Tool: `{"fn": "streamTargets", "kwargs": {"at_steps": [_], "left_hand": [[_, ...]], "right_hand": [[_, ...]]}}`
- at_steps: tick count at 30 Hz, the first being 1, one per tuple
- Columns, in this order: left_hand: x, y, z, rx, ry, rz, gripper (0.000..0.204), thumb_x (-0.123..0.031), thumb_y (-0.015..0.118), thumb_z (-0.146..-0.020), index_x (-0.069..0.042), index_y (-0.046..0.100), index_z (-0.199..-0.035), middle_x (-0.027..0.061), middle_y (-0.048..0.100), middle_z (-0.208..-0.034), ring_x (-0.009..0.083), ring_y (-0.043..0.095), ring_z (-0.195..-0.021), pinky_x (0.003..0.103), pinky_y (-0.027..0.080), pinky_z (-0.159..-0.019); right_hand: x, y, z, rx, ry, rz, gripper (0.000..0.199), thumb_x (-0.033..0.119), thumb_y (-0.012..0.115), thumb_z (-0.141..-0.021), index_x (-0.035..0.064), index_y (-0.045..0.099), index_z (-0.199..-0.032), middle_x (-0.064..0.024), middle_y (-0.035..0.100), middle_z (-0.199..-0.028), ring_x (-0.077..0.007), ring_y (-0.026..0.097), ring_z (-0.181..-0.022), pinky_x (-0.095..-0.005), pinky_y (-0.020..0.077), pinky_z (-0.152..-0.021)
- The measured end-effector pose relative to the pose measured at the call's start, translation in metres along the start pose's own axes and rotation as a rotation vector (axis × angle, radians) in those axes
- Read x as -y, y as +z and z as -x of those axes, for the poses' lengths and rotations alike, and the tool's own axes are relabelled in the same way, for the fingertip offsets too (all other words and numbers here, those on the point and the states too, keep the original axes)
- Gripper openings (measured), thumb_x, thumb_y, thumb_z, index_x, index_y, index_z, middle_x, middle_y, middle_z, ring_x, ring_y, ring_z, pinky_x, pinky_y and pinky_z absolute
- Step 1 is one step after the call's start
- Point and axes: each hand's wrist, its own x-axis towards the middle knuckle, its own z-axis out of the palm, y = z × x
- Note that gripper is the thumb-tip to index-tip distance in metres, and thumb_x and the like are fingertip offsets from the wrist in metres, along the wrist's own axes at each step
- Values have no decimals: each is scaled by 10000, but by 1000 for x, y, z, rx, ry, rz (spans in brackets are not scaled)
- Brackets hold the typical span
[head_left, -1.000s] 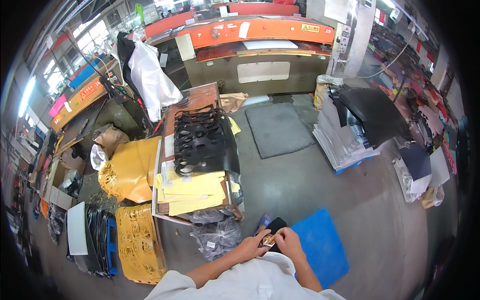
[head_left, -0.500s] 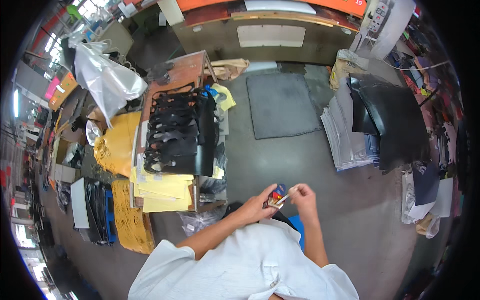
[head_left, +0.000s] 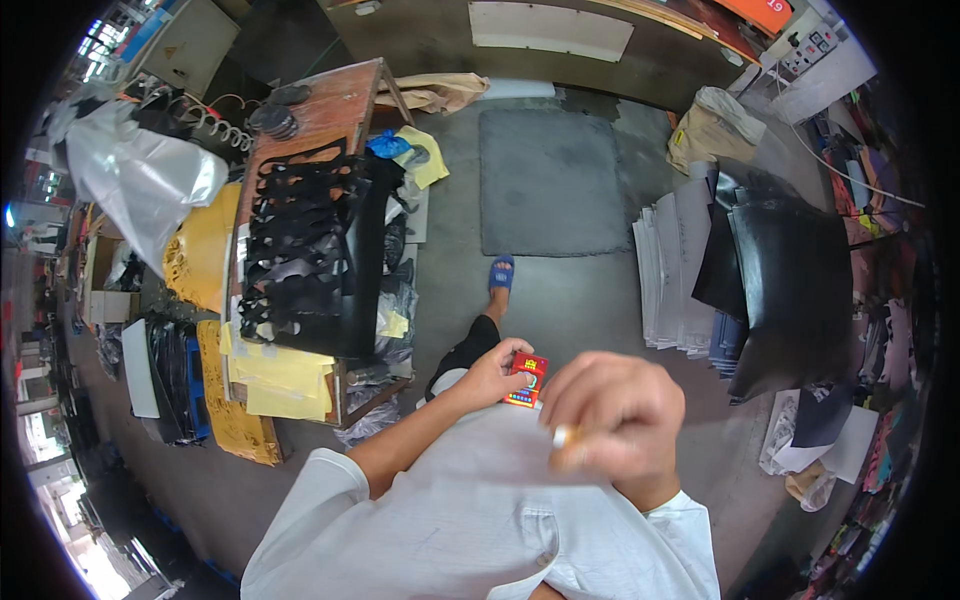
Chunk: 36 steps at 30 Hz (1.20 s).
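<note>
I count one small red box (head_left: 526,379) in my left grip (head_left: 497,372), one cigarette (head_left: 563,437) in my right grip (head_left: 610,415), one grey floor mat (head_left: 553,182), one blue sandal (head_left: 501,273).

Small red rectangular packet (head_left: 526,380) in left hand (head_left: 492,373), near shirt front.

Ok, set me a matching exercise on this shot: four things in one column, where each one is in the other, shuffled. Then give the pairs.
Things:
1. small red pack
2. blue sandal
3. black cut pieces
4. grey mat

Places:
A. flat on the concrete floor, beyond the sandal
B. piled on the wooden table
C. in the left hand
D. on the person's foot, on the floor

Pairs: 1-C, 2-D, 3-B, 4-A

The right hand, blurred and close to the camera, pinches a small white stick.
</note>
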Motion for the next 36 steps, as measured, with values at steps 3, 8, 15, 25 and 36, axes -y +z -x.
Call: {"fn": "streamTargets", "kwargs": {"at_steps": [3,8,15,25,36], "left_hand": [[-19,-13,-55,-18,-75,32,545,-56,768,-955,-13,483,-1419,128,687,-1224,175,683,-1115,352,569,-970],[-88,-60,-168,-116,-69,-13,570,-10,738,-969,-20,451,-1462,163,670,-1273,212,688,-1173,377,590,-982],[-171,-116,-268,-65,-43,-135,515,-98,750,-972,24,544,-1429,155,717,-1208,189,698,-1089,357,579,-931],[-231,-102,-450,246,-125,-378,557,-54,754,-983,41,535,-1486,139,676,-1388,196,656,-1267,349,546,-1066],[-281,-93,-718,663,-364,-1122,513,-445,605,-987,36,729,-1118,265,748,-1061,413,716,-1002,482,556,-869]], "right_hand": [[2,-22,-66,299,-284,-76,192,87,893,-850,-11,737,-902,-206,761,-934,-346,746,-823,-430,624,-730],[-35,-47,-173,213,-546,-309,107,42,806,-912,-8,724,-866,-188,766,-963,-363,718,-855,-457,584,-711],[-86,-166,-250,286,-252,-137,291,231,861,-898,19,758,-1069,-270,738,-1184,-424,711,-1098,-531,580,-929],[-265,-375,-221,149,1058,446,886,424,839,-940,-4,440,-1606,-137,706,-1241,-249,694,-1121,-409,560,-979],[-301,-627,-191,368,1315,929,277,317,730,-924,158,783,-1144,-105,793,-1067,-311,748,-993,-408,602,-879]]}}
